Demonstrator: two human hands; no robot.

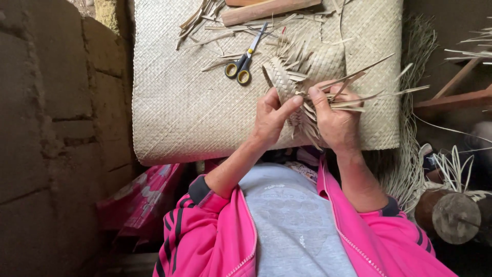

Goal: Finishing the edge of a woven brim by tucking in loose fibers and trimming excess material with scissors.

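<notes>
Both hands on small woven piece (287,77) mid-mat (174,113): left hand (271,115) fingers pinching its edge, right hand (333,120) clamped on loose strips (359,97). Scissors (245,59) near mat's far edge.

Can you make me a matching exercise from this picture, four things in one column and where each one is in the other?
Things:
1. scissors
2. small woven piece
3. wooden stick
4. log end

Places:
A. at the far edge of the mat
B. lower right, beside the mat
C. held between the left hand and right hand
D. lying on the mat, left of the woven piece

Pairs: 1-D, 2-C, 3-A, 4-B
</notes>
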